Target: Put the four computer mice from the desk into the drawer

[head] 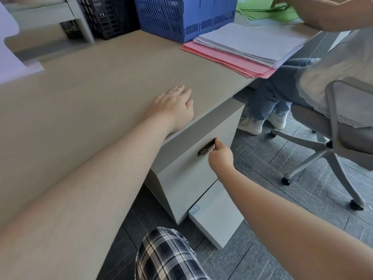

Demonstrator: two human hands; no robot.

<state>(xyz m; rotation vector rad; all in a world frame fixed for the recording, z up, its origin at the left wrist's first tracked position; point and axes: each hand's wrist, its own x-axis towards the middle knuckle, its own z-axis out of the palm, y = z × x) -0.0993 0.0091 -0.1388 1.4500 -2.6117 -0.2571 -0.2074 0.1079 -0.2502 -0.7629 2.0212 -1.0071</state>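
My left hand [174, 104] lies flat, palm down, on the beige desk top [90, 93] near its front edge, holding nothing. Below the edge, my right hand [220, 156] has its fingers on the dark metal handle [206, 150] of the grey drawer [187, 158]. The drawer front sits flush with the cabinet, so the drawer looks closed. No computer mouse shows anywhere in view.
A stack of white paper [252, 43] on pink sheets [226, 57] lies at the desk's far right. A blue file rack [181, 15] and a black crate [105, 17] stand behind. Another person sits on a grey swivel chair [335, 128] to the right. A white box [217, 217] rests on the floor.
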